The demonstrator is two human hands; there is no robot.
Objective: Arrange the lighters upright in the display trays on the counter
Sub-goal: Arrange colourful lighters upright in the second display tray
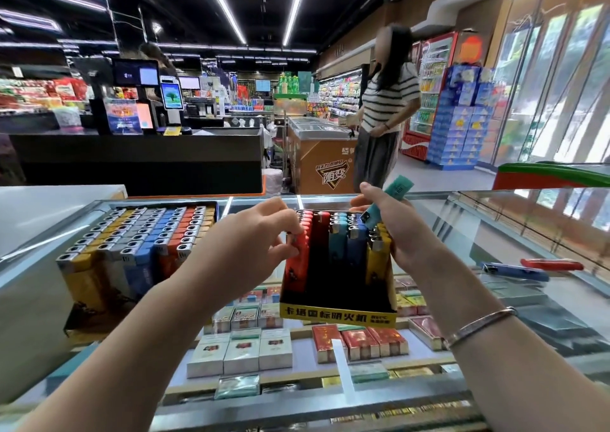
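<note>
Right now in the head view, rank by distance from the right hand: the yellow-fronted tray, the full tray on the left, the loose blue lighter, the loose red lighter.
From the right hand:
1. Yellow-fronted tray, touching, centre.
2. Loose blue lighter, flat on the glass to the right.
3. Loose red lighter, just beyond the blue one.
4. Full tray, far left, past the left hand.

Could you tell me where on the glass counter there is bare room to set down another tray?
Bare glass lies right of the yellow tray, up to the loose blue lighter and red lighter. The gap between the full tray and the yellow tray is crowded by the left hand.
</note>
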